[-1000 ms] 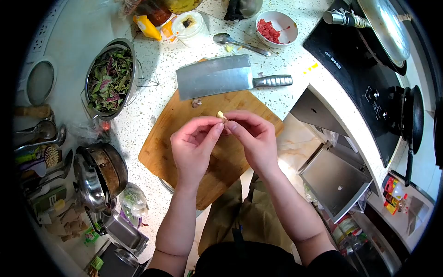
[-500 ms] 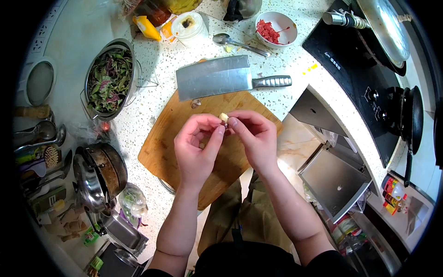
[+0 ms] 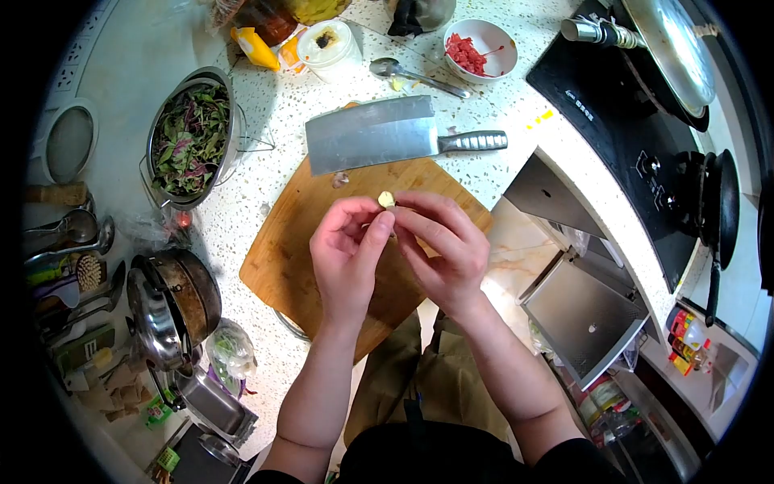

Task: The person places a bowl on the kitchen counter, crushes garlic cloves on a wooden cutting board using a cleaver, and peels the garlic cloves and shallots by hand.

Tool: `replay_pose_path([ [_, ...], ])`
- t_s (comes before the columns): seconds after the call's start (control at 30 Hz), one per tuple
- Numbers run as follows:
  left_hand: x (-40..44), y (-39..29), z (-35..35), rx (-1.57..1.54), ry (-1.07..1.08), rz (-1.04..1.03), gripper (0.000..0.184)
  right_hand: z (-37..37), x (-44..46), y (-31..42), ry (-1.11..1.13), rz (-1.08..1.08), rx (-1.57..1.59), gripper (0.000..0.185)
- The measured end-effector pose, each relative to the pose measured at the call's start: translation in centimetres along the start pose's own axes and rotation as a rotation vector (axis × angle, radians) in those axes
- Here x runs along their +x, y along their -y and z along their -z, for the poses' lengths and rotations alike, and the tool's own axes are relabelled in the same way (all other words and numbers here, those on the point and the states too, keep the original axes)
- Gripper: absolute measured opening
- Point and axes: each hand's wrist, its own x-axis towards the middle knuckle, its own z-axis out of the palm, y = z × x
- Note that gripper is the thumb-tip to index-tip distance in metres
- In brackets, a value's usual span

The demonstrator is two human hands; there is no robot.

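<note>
A small pale garlic clove (image 3: 386, 198) is pinched between the fingertips of both hands, over the wooden cutting board (image 3: 298, 250). My left hand (image 3: 347, 250) closes on it with thumb and forefinger. From the other side my right hand (image 3: 443, 250) grips it, fingers bent and pressed in close. Beyond the hands, a cleaver (image 3: 375, 137) lies flat across the board's far edge, its handle pointing right. A scrap that looks like garlic skin (image 3: 340, 180) rests on the board just below the blade.
Leafy greens fill a metal colander (image 3: 234, 153) at left. Behind the cleaver are a spoon (image 3: 419, 79), a white tub (image 3: 329, 48) and a white bowl (image 3: 504, 56) of chopped red meat. A stove (image 3: 601, 113) stands right, above an open drawer (image 3: 580, 323). Pots (image 3: 189, 294) sit at left.
The garlic clove has turned between the fingertips and shows more of its pale surface. My right hand's thumb has dropped lower and its fingers now reach across the front.
</note>
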Motion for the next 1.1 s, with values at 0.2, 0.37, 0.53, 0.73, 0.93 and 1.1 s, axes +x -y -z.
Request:
replay_pose_path([
  [0.2,0.3,-1.0,-0.6,0.067,-0.008,-0.011,0.011,0.1,-0.3,0.7,-0.066,-0.284,0.360,0.027],
  [0.37,0.6,-1.6,-0.7,0.467,0.008,-0.335,0.016,1.0,0.6,1.1,-0.019,-0.712,0.789,0.028],
  [0.53,0.9,-2.2,-0.6,0.518,0.059,-0.401,0.019,1.2,0.8,-0.1,0.122,-0.626,0.717,0.029],
  [0.73,0.5,-2.4,0.1,0.403,0.108,-0.285,0.019,1.1,0.9,0.4,0.033,-0.743,0.897,0.022],
  [0.93,0.1,-3.1,0.2,0.127,0.129,-0.115,0.020,1.5,1.0,0.3,0.121,-0.724,0.867,0.018],
  [1.1,0.1,-3.2,0.6,0.015,0.113,-0.097,0.021,1.3,0.7,0.1,0.088,-0.715,0.929,0.015],
])
